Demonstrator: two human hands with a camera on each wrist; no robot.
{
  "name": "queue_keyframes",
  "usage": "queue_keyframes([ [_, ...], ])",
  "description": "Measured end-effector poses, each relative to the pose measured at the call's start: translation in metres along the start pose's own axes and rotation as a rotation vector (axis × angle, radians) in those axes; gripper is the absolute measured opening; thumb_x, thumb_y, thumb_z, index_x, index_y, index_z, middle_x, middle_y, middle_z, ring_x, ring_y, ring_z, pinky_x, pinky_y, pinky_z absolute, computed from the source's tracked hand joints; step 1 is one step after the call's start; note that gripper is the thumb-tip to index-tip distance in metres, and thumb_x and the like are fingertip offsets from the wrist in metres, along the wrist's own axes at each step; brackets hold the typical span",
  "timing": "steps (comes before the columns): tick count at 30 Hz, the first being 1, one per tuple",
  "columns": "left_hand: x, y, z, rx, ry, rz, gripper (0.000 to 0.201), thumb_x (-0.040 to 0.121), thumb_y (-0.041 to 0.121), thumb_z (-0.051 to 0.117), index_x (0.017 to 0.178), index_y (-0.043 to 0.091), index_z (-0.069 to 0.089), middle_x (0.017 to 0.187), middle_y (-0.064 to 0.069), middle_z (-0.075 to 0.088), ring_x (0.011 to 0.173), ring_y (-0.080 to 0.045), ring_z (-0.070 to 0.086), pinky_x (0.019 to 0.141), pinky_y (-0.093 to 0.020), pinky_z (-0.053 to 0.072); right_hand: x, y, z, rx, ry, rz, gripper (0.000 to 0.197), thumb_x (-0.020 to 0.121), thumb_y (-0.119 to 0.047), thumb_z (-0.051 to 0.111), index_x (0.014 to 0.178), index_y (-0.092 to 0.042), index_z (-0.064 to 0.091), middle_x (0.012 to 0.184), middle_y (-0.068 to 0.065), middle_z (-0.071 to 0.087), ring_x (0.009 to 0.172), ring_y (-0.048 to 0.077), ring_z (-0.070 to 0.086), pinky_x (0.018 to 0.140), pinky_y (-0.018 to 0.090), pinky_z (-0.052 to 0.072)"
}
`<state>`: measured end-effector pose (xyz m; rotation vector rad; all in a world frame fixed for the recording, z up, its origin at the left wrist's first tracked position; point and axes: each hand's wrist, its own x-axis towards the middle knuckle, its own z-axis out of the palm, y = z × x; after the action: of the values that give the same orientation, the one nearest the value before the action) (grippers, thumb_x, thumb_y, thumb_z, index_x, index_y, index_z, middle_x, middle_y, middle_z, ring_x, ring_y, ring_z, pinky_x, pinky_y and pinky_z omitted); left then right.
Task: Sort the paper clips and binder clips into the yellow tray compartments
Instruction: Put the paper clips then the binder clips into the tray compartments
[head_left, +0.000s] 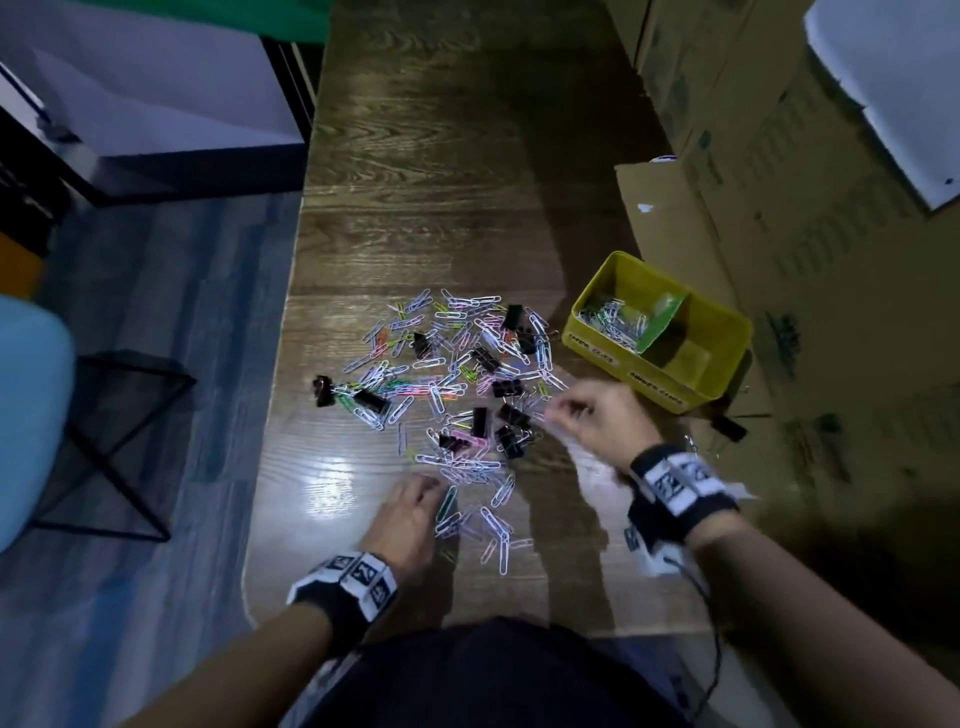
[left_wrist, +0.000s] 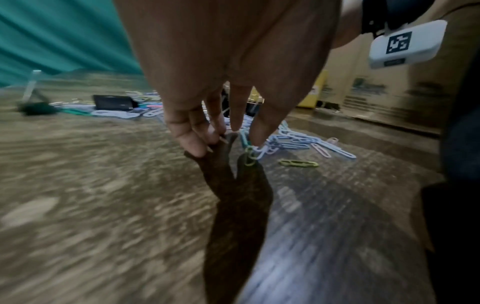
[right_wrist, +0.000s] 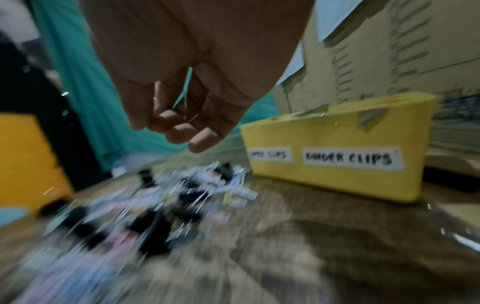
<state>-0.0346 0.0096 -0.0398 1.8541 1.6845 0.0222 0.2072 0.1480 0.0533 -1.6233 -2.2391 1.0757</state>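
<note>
A loose pile of coloured paper clips (head_left: 447, 353) mixed with black binder clips (head_left: 506, 387) lies mid-table. The yellow tray (head_left: 657, 387) stands to its right, labelled for paper clips and binder clips (right_wrist: 337, 181). Its left compartment holds paper clips (head_left: 613, 319). My left hand (head_left: 415, 506) points down at the near edge of the pile. Its fingertips (left_wrist: 197, 146) touch the table, and the thumb rests on a few paper clips (left_wrist: 262, 151). My right hand (head_left: 576, 410) hovers over the pile's right edge, fingers curled (right_wrist: 182, 127). Blur hides whether it holds a clip.
Cardboard boxes (head_left: 779, 260) stand along the right side behind the tray. One black binder clip (head_left: 730, 427) lies beside the tray's near right corner. The table's left edge (head_left: 270, 415) drops to the floor, where there are a blue seat (head_left: 26, 415) and a black wire frame (head_left: 119, 441).
</note>
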Motion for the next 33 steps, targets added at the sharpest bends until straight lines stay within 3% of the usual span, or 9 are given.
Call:
queue_keyframes([
  [3, 0.004, 0.011, 0.004, 0.086, -0.002, 0.074, 0.062, 0.078, 0.002, 0.055, 0.135, 0.019, 0.042, 0.135, 0.0, 0.042, 0.121, -0.02, 0.041, 0.103, -0.034, 0.039, -0.028, -0.003, 0.058, -0.15, -0.238, -0.076, 0.029, 0.09, -0.031, 0.059, 0.115, -0.019, 0.063, 0.117, 0.002, 0.062, 0.102, 0.014, 0.057, 0.093, 0.035, 0.049],
  [7, 0.025, 0.01, -0.008, 0.119, 0.008, 0.058, 0.07, 0.074, -0.002, 0.053, 0.139, 0.016, 0.035, 0.14, -0.002, 0.039, 0.126, -0.019, 0.038, 0.105, -0.033, 0.037, -0.037, 0.005, 0.115, -0.367, -0.34, -0.132, 0.067, 0.089, -0.039, 0.056, 0.145, -0.017, 0.028, 0.15, 0.003, 0.028, 0.137, 0.022, 0.026, 0.114, 0.041, 0.026],
  [9, 0.035, 0.01, -0.016, 0.136, -0.01, 0.089, 0.078, 0.074, -0.005, 0.051, 0.144, 0.02, 0.026, 0.143, -0.002, 0.036, 0.127, -0.019, 0.038, 0.105, -0.037, 0.039, -0.039, 0.003, 0.125, -0.448, -0.319, -0.127, 0.069, 0.092, -0.043, 0.048, 0.148, -0.015, 0.018, 0.153, 0.004, 0.019, 0.14, 0.024, 0.017, 0.114, 0.045, 0.023],
  [12, 0.043, 0.01, -0.026, 0.161, -0.085, 0.064, 0.081, 0.077, -0.002, 0.052, 0.145, 0.025, 0.019, 0.149, 0.0, 0.026, 0.131, -0.022, 0.031, 0.105, -0.044, 0.037, -0.047, 0.004, 0.132, -0.494, -0.284, -0.165, 0.062, 0.095, -0.044, 0.04, 0.147, -0.015, 0.022, 0.152, 0.004, 0.023, 0.139, 0.024, 0.021, 0.114, 0.044, 0.021],
  [16, 0.039, 0.019, -0.022, 0.342, -0.131, 0.167, 0.071, 0.084, 0.012, 0.052, 0.145, 0.024, 0.018, 0.153, 0.001, 0.015, 0.131, -0.022, 0.025, 0.106, -0.043, 0.032, -0.057, 0.015, 0.129, -0.379, -0.229, -0.133, 0.067, 0.089, -0.046, 0.049, 0.146, -0.022, 0.025, 0.15, 0.003, 0.025, 0.137, 0.023, 0.027, 0.112, 0.046, 0.028],
  [21, 0.022, 0.021, -0.002, 0.392, -0.136, 0.226, 0.051, 0.094, 0.035, 0.039, 0.142, 0.022, 0.026, 0.145, -0.001, 0.03, 0.127, -0.022, 0.033, 0.102, -0.042, 0.037, -0.07, 0.011, 0.133, -0.357, -0.247, 0.069, 0.096, 0.078, -0.057, 0.062, 0.149, -0.018, 0.01, 0.145, 0.01, 0.024, 0.134, 0.026, 0.027, 0.111, 0.039, 0.03],
  [25, 0.015, 0.015, -0.005, 0.281, -0.073, 0.257, 0.053, 0.091, 0.043, 0.045, 0.139, 0.028, 0.029, 0.141, 0.0, 0.033, 0.122, -0.02, 0.039, 0.095, -0.037, 0.043, -0.068, 0.004, 0.138, -0.373, -0.217, 0.098, 0.1, 0.079, -0.053, 0.064, 0.149, -0.014, 0.004, 0.145, 0.013, 0.023, 0.135, 0.027, 0.027, 0.11, 0.038, 0.032],
  [29, 0.017, 0.015, -0.009, 0.28, -0.059, 0.13, 0.06, 0.087, 0.052, 0.048, 0.139, 0.029, 0.03, 0.144, -0.002, 0.028, 0.125, -0.024, 0.032, 0.1, -0.041, 0.041, -0.057, 0.001, 0.14, -0.357, -0.179, 0.15, 0.092, 0.08, -0.055, 0.062, 0.147, -0.012, 0.016, 0.142, 0.014, 0.029, 0.13, 0.028, 0.035, 0.108, 0.039, 0.035],
  [33, 0.02, 0.016, 0.002, 0.324, -0.112, 0.158, 0.047, 0.09, 0.037, 0.051, 0.133, 0.019, 0.042, 0.139, -0.006, 0.035, 0.122, -0.025, 0.036, 0.1, -0.037, 0.041, -0.052, -0.007, 0.14, -0.365, -0.205, 0.116, 0.06, 0.087, -0.034, 0.062, 0.137, -0.013, 0.037, 0.138, 0.014, 0.033, 0.129, 0.03, 0.037, 0.105, 0.039, 0.038],
])
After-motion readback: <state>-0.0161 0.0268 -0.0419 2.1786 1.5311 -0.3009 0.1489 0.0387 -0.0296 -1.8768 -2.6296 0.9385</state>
